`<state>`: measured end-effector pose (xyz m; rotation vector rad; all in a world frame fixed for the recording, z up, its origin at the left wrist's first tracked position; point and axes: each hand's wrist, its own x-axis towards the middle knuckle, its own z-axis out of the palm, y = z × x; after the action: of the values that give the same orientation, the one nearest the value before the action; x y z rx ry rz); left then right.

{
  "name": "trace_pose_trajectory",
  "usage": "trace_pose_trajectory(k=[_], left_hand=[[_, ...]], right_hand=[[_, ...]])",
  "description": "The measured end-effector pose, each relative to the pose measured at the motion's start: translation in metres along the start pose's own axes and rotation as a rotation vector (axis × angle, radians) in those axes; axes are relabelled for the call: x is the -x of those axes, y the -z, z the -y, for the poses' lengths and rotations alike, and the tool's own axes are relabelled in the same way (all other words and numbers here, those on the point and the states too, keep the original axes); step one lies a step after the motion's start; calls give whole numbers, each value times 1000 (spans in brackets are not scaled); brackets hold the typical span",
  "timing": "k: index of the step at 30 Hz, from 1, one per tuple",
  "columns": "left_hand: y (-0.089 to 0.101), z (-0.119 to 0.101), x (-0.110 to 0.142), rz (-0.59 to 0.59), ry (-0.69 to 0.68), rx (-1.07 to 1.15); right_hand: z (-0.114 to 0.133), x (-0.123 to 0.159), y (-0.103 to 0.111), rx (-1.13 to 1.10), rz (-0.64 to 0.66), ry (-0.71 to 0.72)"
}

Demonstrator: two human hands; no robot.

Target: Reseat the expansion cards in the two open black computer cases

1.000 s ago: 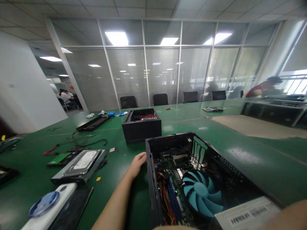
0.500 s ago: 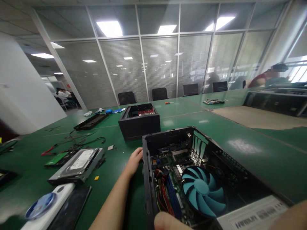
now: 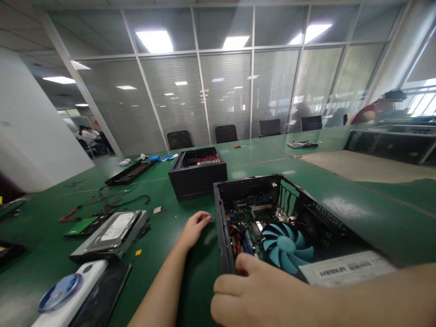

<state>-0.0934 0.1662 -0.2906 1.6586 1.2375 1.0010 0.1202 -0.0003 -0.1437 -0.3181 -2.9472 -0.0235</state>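
Observation:
An open black computer case (image 3: 222,227) lies on the green table in front of me, its motherboard and teal fan (image 3: 286,245) showing inside. My right hand (image 3: 250,288) is closed around the near left part of the case's edge, thumb on top. The fingers below the rim are partly hidden. To the left of the case, a small gap away, my left hand (image 3: 197,227) hovers low by the table with loosely bent fingers and nothing seen in them. A white labelled power supply (image 3: 347,269) sits at the near end of the case, partly behind my right forearm.
Behind stands a second black case (image 3: 199,179). Left are a hard drive (image 3: 114,231), a green circuit board (image 3: 81,225), loose cables (image 3: 116,195), a roll of blue tape (image 3: 60,293) and a black tray (image 3: 129,173). A screwdriver (image 3: 240,146) lies farther back; a person (image 3: 369,113) sits far right.
The case has shifted away from me and slightly right. My left hand has come off its side. My right hand has moved forward into fuller view along the case's near edge.

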Motion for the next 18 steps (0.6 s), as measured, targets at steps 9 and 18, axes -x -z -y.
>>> trace_pose_trajectory(k=[9, 18], left_hand=[[0, 5, 1, 15, -17, -32], [-4, -7, 5, 25, 20, -25]], right_hand=[[-42, 45, 41, -73, 81, -335], [-156, 114, 37, -18, 96, -464]])
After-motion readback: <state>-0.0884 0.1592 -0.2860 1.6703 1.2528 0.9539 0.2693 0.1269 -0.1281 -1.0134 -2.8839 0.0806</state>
